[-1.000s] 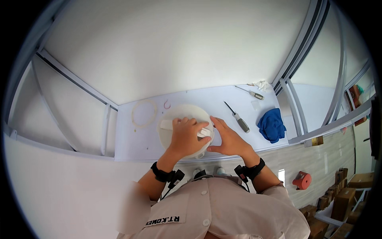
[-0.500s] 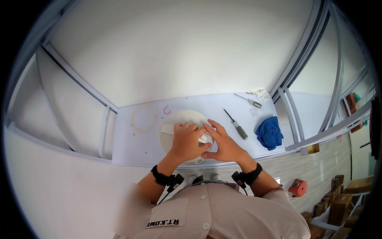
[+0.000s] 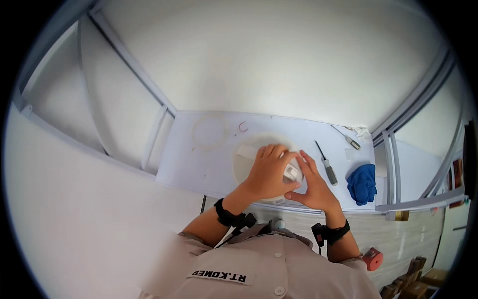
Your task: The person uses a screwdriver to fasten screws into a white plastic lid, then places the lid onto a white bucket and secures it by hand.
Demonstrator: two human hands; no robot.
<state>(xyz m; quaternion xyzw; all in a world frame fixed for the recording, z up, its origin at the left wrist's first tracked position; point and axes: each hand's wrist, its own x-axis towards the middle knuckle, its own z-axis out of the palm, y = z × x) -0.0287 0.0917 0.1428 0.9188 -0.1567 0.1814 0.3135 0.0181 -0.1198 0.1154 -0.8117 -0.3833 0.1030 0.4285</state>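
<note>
A round, off-white, disc-shaped thing lies near the front edge of the table, with white block-like parts on its top. My left hand is closed over these parts from the left, its fingers curled and its thumb pointing right. From the other side my right hand curves round the same parts, thumb and forefinger bent about them. Both thumbs come close together at the front. A pale bar sticks out left of my left hand. My fingers hide much of what lies between them.
Right of the disc lie a screwdriver and, behind it, another screwdriver. A blue cloth sits at the right end near a crumpled white tissue. A pale ring and a thin red wire lie far left.
The whole view has shifted, so the table and my hands appear farther right. Both hands keep nearly the same hold on the white parts.
</note>
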